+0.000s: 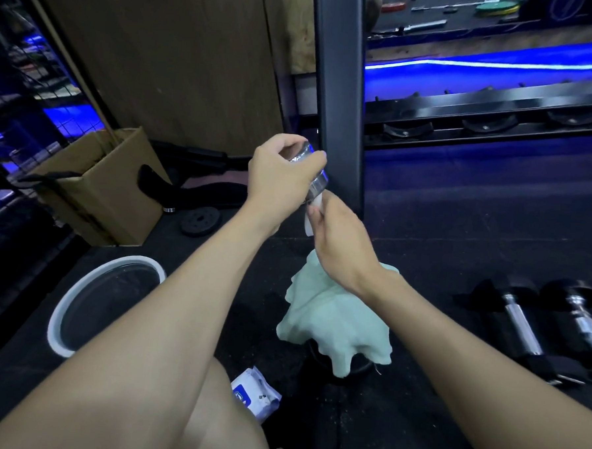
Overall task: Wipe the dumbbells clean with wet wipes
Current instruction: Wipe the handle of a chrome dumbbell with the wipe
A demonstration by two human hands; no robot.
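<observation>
The left hand (283,175) grips the dumbbell (316,177), mostly hiding it; the right hand (341,240) pinches a wipe (338,315) below it. Bowl (78,298) left of the wipe.

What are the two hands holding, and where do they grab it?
The left hand has its grip on the dumbbell at its top end. The right hand wraps a pale green cloth around the shiny handle below.

Pale green cloth (334,315), chrome-and-black dumbbells (522,325), white-rimmed basin (65,301).
</observation>
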